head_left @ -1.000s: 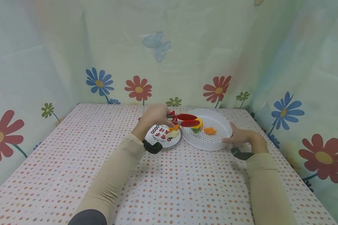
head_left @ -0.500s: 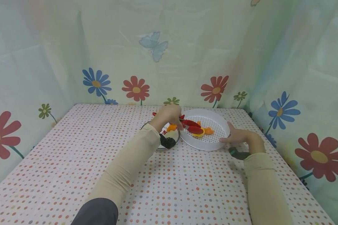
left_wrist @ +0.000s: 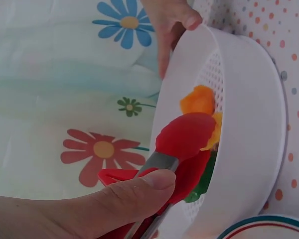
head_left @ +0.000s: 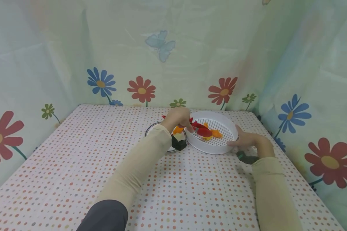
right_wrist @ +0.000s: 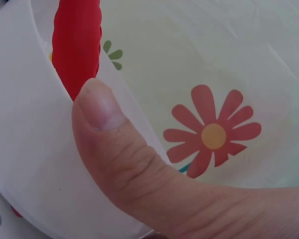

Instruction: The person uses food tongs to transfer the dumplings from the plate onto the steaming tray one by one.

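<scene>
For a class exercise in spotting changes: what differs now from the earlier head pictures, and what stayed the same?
The left hand, gripping red-tipped tongs, has moved right toward the white basket; their tips have shifted right and toward its near side. Whether they hold anything is unclear. The right hand stays against the basket's side; basket and plate stay put.

Soft, even light lay over the bench (head_left: 75,176), with a faint shadow beside the right sleeve (head_left: 274,189); both wrist views looked dimmer.
</scene>
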A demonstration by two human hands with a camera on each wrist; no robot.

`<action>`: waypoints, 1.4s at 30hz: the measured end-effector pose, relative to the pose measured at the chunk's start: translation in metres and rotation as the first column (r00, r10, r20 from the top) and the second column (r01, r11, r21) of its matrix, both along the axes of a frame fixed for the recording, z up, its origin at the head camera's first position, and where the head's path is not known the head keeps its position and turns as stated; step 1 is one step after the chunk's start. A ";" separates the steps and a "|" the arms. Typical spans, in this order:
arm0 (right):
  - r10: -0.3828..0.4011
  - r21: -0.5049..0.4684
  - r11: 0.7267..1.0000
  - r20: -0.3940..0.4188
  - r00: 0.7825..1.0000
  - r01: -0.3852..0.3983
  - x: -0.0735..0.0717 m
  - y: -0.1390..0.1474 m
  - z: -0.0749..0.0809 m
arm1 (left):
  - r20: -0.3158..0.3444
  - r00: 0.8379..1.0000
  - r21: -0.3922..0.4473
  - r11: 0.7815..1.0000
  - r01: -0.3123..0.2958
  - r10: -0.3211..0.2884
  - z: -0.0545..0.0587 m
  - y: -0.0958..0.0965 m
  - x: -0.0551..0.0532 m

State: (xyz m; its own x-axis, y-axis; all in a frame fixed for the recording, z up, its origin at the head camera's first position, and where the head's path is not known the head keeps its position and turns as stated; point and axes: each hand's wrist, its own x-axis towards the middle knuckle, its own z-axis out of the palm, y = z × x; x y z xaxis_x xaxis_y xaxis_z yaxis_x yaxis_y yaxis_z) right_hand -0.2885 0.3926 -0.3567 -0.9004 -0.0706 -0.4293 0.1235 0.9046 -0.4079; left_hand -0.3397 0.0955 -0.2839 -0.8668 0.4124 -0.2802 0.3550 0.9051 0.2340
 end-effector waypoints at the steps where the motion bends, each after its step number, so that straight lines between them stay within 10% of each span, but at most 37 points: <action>1: 0.000 -0.005 1.000 0.003 1.000 0.000 0.001 -0.001 0.000 | 0.005 1.000 0.005 1.000 -0.005 0.005 -0.001 0.001 0.000; 20: 0.005 -0.016 1.000 0.002 1.000 -0.005 0.001 -0.007 -0.009 | -0.056 0.998 0.114 0.993 -0.037 0.043 -0.012 -0.016 0.017; 29: 0.017 -0.011 1.000 0.015 1.000 -0.016 -0.004 -0.005 -0.008 | -0.193 0.963 0.278 0.952 -0.129 0.187 -0.005 -0.078 0.027; 36: 0.021 -0.011 1.000 0.040 0.999 -0.021 -0.004 -0.005 -0.003 | -0.192 0.963 0.100 0.980 -0.175 0.191 -0.024 -0.141 0.041; 42: 0.014 -0.024 1.000 0.035 0.999 -0.013 -0.003 0.001 0.001 | -0.186 0.969 0.032 0.986 -0.162 0.165 -0.023 -0.154 0.044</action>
State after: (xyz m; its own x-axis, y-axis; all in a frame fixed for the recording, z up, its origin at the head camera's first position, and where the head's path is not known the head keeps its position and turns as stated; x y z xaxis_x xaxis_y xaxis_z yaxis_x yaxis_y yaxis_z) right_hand -0.2916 0.3933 -0.3561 -0.8835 -0.0932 -0.4590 0.1262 0.8964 -0.4250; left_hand -0.2957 -0.0584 -0.3066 -0.9592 0.2643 -0.1007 0.2418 0.9509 0.1930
